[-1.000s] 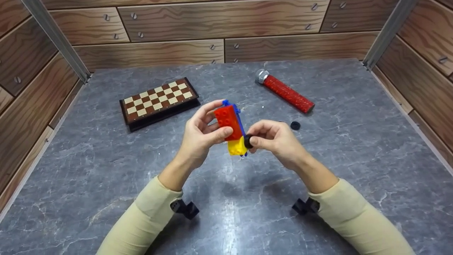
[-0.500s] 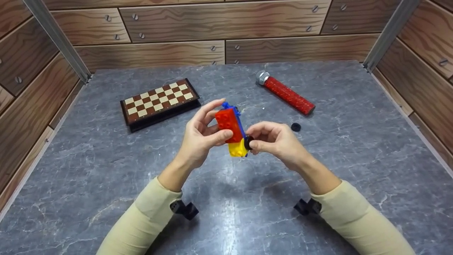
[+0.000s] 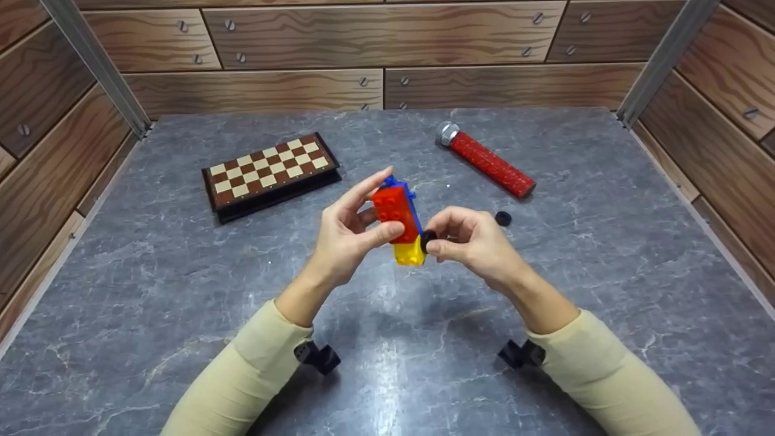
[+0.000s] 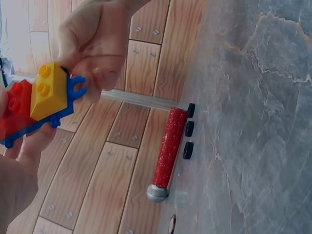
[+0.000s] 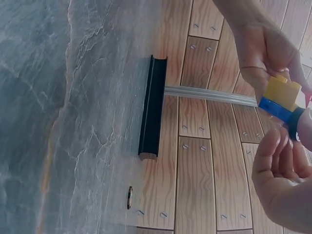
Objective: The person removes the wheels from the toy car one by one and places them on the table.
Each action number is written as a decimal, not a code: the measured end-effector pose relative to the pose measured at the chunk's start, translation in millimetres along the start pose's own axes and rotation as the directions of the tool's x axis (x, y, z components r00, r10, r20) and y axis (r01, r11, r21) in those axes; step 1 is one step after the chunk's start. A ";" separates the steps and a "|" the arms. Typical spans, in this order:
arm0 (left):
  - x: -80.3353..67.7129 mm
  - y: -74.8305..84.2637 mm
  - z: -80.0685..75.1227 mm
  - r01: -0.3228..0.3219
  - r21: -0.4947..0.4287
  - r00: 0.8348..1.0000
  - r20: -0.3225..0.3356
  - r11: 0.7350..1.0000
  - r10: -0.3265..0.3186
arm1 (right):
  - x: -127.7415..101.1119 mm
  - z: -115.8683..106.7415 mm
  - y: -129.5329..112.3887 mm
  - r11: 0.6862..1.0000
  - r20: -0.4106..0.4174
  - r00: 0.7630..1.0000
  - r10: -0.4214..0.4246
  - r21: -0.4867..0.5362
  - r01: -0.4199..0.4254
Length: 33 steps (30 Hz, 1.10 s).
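My left hand (image 3: 348, 242) grips a toy block car by its red brick (image 3: 392, 215), thumb on the studded side and index finger stretched to the far end. A yellow brick (image 4: 48, 92) sits beside the red one on a blue chassis (image 4: 73, 100) with open axle clips. With thumb and fingers my right hand (image 3: 478, 245) pinches a black toy wheel (image 3: 428, 241) at the chassis side by the yellow brick. In the right wrist view the wheel (image 5: 295, 122) is partly covered by the thumb. The car is held up above the table.
Three loose black wheels lie on the table, the nearest one (image 4: 188, 150) close to a red glittery microphone (image 3: 490, 163) with a silver head. At the back left lies a folded chessboard box (image 3: 272, 172). Wood-patterned walls (image 3: 290, 39) enclose the grey marbled table (image 3: 181, 303).
The car has shifted slightly to the right in the head view, and my left index finger looks straighter. My right hand keeps its pinch on the wheel against the chassis.
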State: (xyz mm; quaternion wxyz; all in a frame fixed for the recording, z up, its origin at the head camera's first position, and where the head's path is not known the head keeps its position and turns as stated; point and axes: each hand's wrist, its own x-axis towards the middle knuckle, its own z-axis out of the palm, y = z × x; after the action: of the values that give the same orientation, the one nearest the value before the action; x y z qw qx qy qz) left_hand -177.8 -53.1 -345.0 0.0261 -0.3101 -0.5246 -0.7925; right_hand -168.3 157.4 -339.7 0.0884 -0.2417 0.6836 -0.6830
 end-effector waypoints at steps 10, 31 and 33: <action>-2.9 -3.9 -1.9 -0.034 0.000 0.996 0.078 0.999 0.034 | -0.1 1.5 3.0 0.995 0.016 1.000 0.022 0.096 -0.023; -3.7 -5.2 3.5 -0.041 0.076 0.997 0.070 0.996 0.036 | 2.1 2.9 4.5 0.990 -0.028 1.000 -0.003 0.140 0.006; -4.1 -5.6 4.0 -0.043 0.084 0.998 0.055 0.996 0.038 | 1.7 2.8 5.1 0.991 -0.033 0.999 0.007 0.130 -0.003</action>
State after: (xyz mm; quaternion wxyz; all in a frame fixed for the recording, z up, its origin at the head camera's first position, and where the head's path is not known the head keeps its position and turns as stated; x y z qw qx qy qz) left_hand -174.6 -48.4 -350.7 0.0414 -0.3403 -0.5519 -0.7602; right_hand -169.6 153.8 -344.5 0.0944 -0.2224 0.6395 -0.7299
